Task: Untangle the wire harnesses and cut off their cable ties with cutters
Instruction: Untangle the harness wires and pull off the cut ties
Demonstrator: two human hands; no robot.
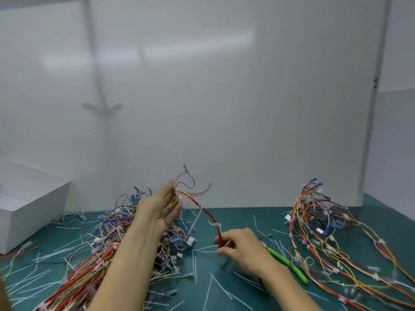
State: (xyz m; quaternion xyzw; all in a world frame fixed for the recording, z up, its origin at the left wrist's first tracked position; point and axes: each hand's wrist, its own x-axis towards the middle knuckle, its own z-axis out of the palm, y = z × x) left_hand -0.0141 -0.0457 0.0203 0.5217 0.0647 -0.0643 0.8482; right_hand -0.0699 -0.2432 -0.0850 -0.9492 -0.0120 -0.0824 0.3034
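Observation:
A red and yellow wire harness [207, 213] with white cable ties arcs between my two hands above the green mat. My left hand [160, 206] is raised with its fingers nearly straight, and the harness's upper end runs across its fingertips. My right hand [239, 243] pinches the lower end of that harness low over the mat. The green-handled cutters [288, 263] lie on the mat just right of my right hand, partly hidden by it. A tangled pile of harnesses [116, 239] lies under my left forearm.
A second heap of harnesses [325, 223] spreads over the right side of the mat. Cut white cable ties [211, 286] litter the green mat [253, 212]. A white box [27, 205] stands at the left. A white wall panel closes off the back.

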